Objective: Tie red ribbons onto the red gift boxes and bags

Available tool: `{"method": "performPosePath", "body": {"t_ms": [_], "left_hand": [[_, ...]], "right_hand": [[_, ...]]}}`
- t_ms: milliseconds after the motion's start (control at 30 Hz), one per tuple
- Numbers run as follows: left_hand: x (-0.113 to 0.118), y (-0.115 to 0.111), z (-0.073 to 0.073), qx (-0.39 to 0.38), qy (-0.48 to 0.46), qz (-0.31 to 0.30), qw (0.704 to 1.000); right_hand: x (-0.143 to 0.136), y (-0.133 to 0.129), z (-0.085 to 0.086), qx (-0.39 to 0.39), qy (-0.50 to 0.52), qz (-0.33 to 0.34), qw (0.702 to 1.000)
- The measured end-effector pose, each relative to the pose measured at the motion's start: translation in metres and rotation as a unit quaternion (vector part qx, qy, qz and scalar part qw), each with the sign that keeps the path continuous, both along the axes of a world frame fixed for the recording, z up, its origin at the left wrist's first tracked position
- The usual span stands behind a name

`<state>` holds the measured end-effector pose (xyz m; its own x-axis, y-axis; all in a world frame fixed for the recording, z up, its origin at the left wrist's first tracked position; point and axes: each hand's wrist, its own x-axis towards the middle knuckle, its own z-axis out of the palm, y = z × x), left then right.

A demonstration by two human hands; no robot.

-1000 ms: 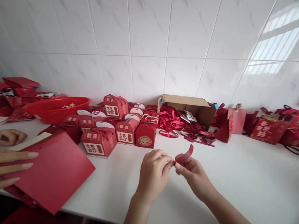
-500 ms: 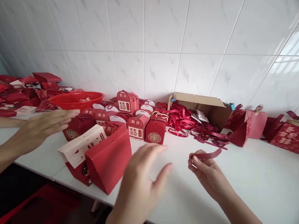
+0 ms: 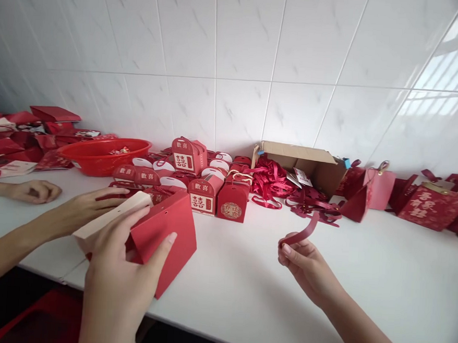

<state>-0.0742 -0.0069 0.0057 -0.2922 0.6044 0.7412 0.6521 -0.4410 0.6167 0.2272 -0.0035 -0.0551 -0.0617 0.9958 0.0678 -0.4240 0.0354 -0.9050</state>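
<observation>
My left hand [image 3: 122,268] reaches around the near end of a plain red gift box [image 3: 175,235], thumb on its right face and fingers on its left side; part of the grip is hidden. Close to those fingers stands a cream-topped gift box [image 3: 110,218], which a co-worker's hand [image 3: 87,208] touches or nearly touches from behind. Above the table on the right, my right hand [image 3: 301,260] pinches a short dark red ribbon strip [image 3: 307,230], its free end curling upward.
Small red boxes [image 3: 201,198] stand in a group behind. A red basin [image 3: 100,154] is to their left, a cardboard box [image 3: 326,175] with red ribbons [image 3: 273,180] to their right. Finished-looking red bags [image 3: 430,206] line the right wall side. Another hand [image 3: 35,192] rests at far left.
My left hand has moved left from open space onto the red gift box. The co-worker's hand has come down beside the cream-topped box. My right hand keeps the ribbon strip.
</observation>
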Motion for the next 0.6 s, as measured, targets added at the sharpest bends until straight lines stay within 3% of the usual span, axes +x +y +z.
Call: {"method": "performPosePath", "body": {"t_ms": [100, 167, 233, 367, 500, 600], "left_hand": [[0.021, 0.004, 0.009, -0.113, -0.024, 0.08, 0.99], [0.032, 0.004, 0.012, -0.184, -0.058, 0.064, 0.979], [0.041, 0.004, 0.012, -0.223, -0.101, -0.011, 0.97], [0.072, 0.009, 0.004, -0.213, -0.151, -0.197, 0.945], [0.116, 0.012, -0.009, -0.18, -0.169, -0.332, 0.91], [0.142, 0.011, -0.018, -0.162, -0.176, -0.396, 0.886]], "right_hand": [[-0.002, 0.0, 0.003, 0.008, 0.003, 0.013, 1.0], [-0.002, 0.001, 0.005, 0.017, 0.0, 0.014, 1.0], [0.0, 0.001, 0.006, 0.039, -0.005, -0.005, 0.999], [0.011, 0.0, 0.01, 0.123, -0.062, -0.054, 0.989], [0.022, -0.005, 0.022, 0.218, -0.165, -0.085, 0.958], [0.024, -0.01, 0.031, 0.266, -0.218, -0.127, 0.93]]}}
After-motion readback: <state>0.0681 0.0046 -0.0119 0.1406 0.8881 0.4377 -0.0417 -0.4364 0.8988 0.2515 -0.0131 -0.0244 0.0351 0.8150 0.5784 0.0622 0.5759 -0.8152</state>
